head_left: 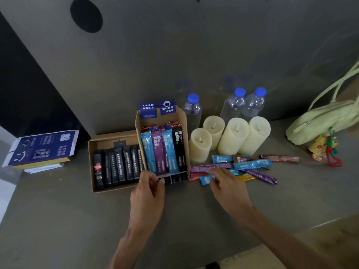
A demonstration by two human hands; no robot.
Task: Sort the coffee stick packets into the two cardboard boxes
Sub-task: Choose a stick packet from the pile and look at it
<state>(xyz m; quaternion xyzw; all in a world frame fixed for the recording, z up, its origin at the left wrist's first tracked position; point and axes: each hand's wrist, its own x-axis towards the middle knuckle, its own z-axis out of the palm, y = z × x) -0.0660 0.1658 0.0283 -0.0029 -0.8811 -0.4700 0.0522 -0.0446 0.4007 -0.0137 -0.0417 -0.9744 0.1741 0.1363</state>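
Tabletop (73,214); left hand (147,193) at box (185,129) edge, right hand (229,189) on packet (205,179)

A grey table (77,220) is carrying a flat cardboard box (108,188) and a taller cardboard box (185,136) touching its right side. Loose coffee stick packets (252,164) are lying to the right. Four candles (233,136) and three water bottles (233,105) are standing farther back. A green bag (320,121) is sitting far right and a blue printed stack (42,148) far left.

Dim light, grey tabletop (58,220), grey back panel (194,45) with round black hole (86,15), dark gap (29,84) at left
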